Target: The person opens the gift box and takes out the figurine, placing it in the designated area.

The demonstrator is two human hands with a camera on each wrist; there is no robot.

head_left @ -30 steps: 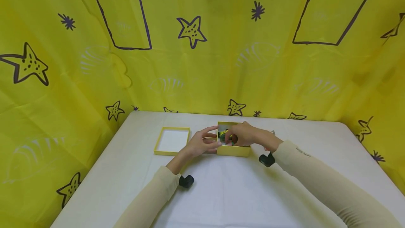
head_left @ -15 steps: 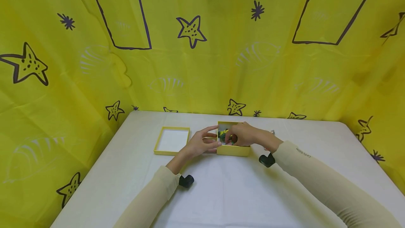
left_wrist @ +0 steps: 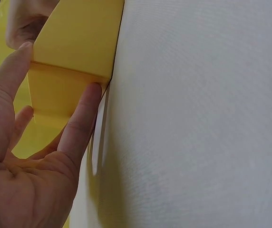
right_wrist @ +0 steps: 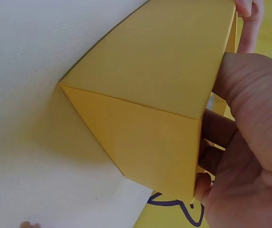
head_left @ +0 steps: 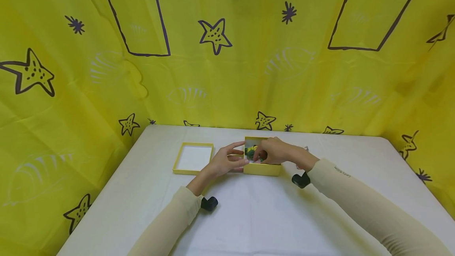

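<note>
An open yellow box (head_left: 262, 170) stands on the white table, with small green and yellow pieces (head_left: 251, 151) inside. My left hand (head_left: 224, 162) rests against its left side. Its fairly straight fingers touch the wall, and the thumb (left_wrist: 19, 64) is at the top corner of the box wall (left_wrist: 76, 40). Over the near rim, my right hand (head_left: 274, 151) reaches down into the box with bent fingers. In the right wrist view, the fingertips of the right hand (right_wrist: 259, 109) are hidden behind the box wall (right_wrist: 145, 61). I cannot tell what they hold.
Left of the box lies a shallow yellow-rimmed lid (head_left: 193, 172), white inside. A small reddish and grey item (head_left: 306, 148) shows partly behind my right wrist. A yellow curtain (head_left: 227, 78) with starfish drawings hangs along the far table edge.
My right fingers have shifted slightly inside the box; the pinkish bit seen under them earlier is now mostly out of sight. The left hand and box have stayed put.
</note>
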